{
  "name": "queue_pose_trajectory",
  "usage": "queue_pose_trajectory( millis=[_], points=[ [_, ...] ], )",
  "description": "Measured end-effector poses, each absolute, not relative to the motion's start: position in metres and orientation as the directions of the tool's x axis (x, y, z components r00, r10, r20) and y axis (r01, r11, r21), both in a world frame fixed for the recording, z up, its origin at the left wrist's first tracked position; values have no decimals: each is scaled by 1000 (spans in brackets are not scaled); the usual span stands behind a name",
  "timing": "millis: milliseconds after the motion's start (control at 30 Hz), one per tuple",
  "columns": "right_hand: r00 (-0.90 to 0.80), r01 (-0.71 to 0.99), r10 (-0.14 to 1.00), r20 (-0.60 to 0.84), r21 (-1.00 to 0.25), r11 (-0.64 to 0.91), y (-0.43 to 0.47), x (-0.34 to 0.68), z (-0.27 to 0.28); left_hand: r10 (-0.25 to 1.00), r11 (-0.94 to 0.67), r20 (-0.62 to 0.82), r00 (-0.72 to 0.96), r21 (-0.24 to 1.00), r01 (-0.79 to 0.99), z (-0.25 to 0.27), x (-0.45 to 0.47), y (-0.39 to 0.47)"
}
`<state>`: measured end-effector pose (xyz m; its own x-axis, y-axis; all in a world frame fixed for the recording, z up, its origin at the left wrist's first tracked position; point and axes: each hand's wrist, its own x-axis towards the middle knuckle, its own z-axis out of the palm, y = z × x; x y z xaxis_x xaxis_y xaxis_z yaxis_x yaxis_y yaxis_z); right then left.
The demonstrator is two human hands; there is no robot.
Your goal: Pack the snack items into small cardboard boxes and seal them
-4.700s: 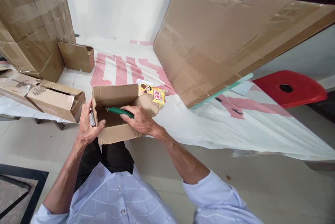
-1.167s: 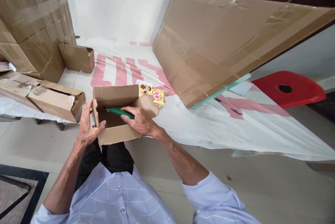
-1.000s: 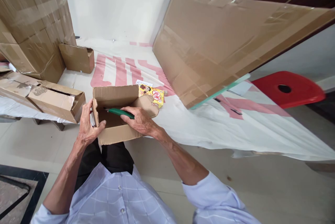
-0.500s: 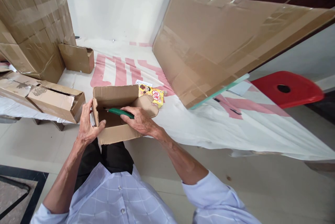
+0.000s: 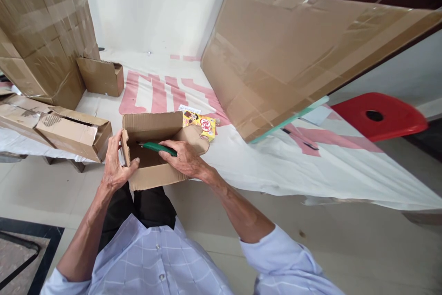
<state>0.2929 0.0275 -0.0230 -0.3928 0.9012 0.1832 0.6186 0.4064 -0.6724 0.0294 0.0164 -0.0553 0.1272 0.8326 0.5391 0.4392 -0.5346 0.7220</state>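
White cloth-covered desk (image 5: 262, 170), open brown cardboard box (image 5: 155, 180), slim green-handled tool (image 5: 156, 147), 2 hands at work.
The rectangular corrugated box sits at the desk's near edge, its rims ragged, its right flap splayed outward before a yellow printed carton (image 5: 206, 124); the fingers of the left hand (image 5: 115, 164) grip its left wall, thumb over the rim. The tool, metal-tipped, is clasped in the fingers of the right hand (image 5: 183, 158), pointing toward that wall; whether its tip touches cardboard, I cannot tell.

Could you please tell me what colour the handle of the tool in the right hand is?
The handle is green, seen best in the head view.
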Motion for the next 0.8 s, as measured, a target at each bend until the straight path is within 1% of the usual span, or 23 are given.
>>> queue_pose_trajectory(
  millis=[667,800],
  points=[
    [-380,624,906,186,-671,400,26,291,-22,845,-513,519,126,725,460,-58,27,15],
    [-382,622,907,178,-677,394,25,294,-22,822,-552,546,161,698,457,-60,31,16]
  ],
)
